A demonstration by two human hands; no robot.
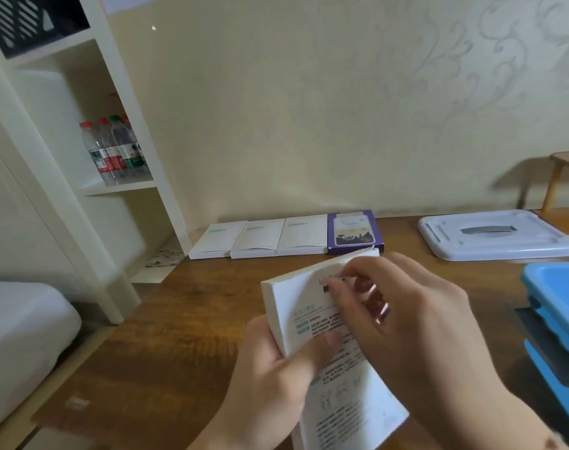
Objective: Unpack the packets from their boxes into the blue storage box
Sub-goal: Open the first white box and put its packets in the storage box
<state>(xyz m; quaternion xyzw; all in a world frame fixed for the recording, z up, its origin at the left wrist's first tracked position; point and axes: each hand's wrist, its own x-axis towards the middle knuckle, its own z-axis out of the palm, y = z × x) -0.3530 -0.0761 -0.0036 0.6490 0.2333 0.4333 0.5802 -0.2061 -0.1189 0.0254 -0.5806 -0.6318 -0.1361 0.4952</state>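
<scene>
The left hand (276, 368) gripped the white box (312, 319) with its long axis pointing away, the right hand (403, 323) pinching its far end, nearer the blue storage box (555, 297).

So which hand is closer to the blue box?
The right hand. It is at the top of the white box in the middle, with the blue storage box off to its right. The left hand grips the white box further left.

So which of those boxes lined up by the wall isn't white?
The purple box, at the right end of the row, nearest the white lid. The other three boxes beside it are plain white.
</scene>
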